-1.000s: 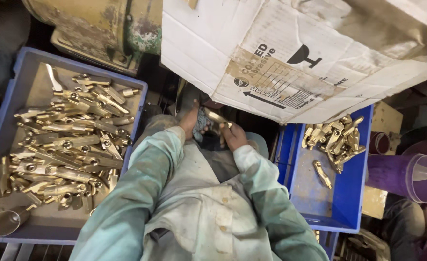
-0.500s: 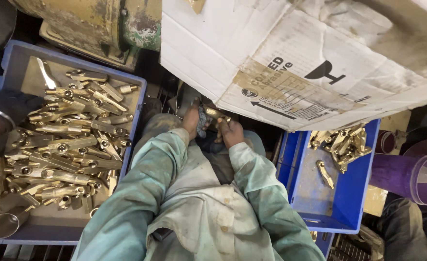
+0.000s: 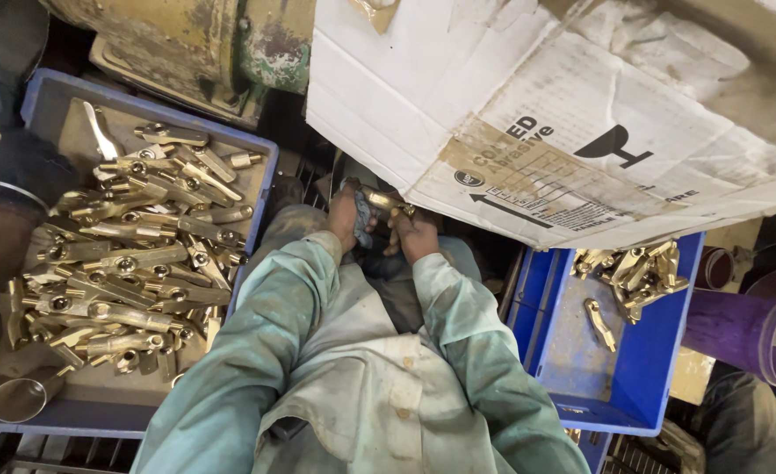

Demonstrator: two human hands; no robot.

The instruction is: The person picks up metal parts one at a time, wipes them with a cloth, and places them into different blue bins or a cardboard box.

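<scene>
Both my hands are raised in front of my chest, under the edge of a cardboard sheet (image 3: 537,114). My left hand (image 3: 346,219) grips a grey cloth (image 3: 363,216) wrapped on one end of a small brass part (image 3: 386,200). My right hand (image 3: 414,235) holds the same brass part from the other side. The far end of the part is hidden under the cardboard. My sleeves are pale green and stained.
A blue crate (image 3: 45,96) at left holds several brass parts (image 3: 133,254) and a metal cup (image 3: 21,397). Another person's arm (image 3: 1,211) with a bracelet reaches over it. A blue crate (image 3: 651,369) at right holds fewer brass parts (image 3: 634,268). A purple funnel-like container (image 3: 757,329) stands far right.
Another person's arm has come in over the left crate and moved further along its left edge. My hands stay together on the brass part.
</scene>
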